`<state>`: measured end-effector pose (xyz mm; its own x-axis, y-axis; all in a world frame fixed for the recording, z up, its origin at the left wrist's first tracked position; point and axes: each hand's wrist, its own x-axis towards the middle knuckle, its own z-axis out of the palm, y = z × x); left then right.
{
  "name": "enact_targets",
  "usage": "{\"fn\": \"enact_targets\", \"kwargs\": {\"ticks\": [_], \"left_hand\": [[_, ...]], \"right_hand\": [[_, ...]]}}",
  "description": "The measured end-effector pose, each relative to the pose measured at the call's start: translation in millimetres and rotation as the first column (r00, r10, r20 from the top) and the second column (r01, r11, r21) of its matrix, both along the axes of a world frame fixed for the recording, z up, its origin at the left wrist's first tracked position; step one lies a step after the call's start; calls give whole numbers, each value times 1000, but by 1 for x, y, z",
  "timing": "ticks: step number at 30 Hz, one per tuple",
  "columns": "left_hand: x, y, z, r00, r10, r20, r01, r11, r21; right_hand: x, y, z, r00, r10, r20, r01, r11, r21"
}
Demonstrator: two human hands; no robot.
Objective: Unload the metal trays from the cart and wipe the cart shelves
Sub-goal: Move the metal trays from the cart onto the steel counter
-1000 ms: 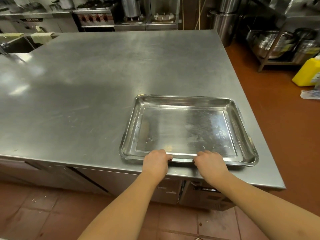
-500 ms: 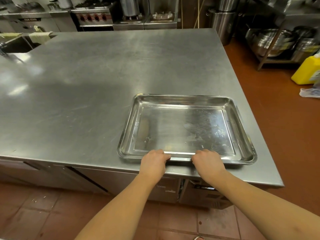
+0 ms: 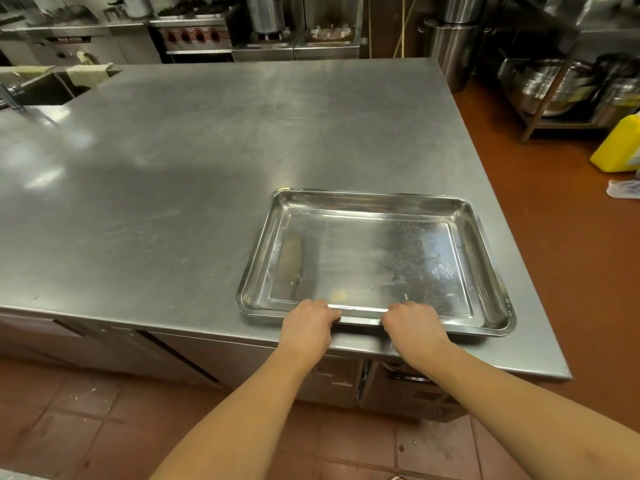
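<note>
Here — both hands (image 3: pixel 308 323) (image 3: pixel 414 325) on tray (image 3: pixel 363 258)

Tray (image 3: pixel 374 258) on counter (image 3: pixel 173 168), near right corner; sink (image 3: pixel 41 88) far left.

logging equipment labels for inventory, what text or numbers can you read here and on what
Nothing reads clearly.
Dark nameplate on the back appliance: blurred, unreadable.
Stickers on the cabinet front under the counter: too small.
No text on the metal tray.

Glossy, water-spotted metal tray (image 3: pixel 374 258) on a scuffed, brushed-steel table (image 3: pixel 173 161).
</note>
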<state>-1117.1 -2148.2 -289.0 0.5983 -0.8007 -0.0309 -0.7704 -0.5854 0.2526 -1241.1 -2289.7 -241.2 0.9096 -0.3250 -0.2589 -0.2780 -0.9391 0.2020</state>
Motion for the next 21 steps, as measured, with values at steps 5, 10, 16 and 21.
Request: {"fn": "enact_targets", "kwargs": {"ticks": [5, 10, 16, 21], "left_hand": [[-1, 1, -2, 999, 31, -10, -32, 999, -29], [0, 2, -3, 999, 29, -20, -30, 999, -36], [3, 2, -3, 999, 31, -42, -32, 999, -31], [1, 4, -3, 998, 49, -49, -52, 996, -72]], "right_hand": [[3, 2, -1, 1000, -7, 0, 7, 1000, -2], [4, 0, -6, 1000, -10, 15, 10, 1000, 0], [6, 0, -10, 999, -20, 32, 20, 1000, -8], [6, 0, -13, 998, -36, 51, 37, 999, -15]]}}
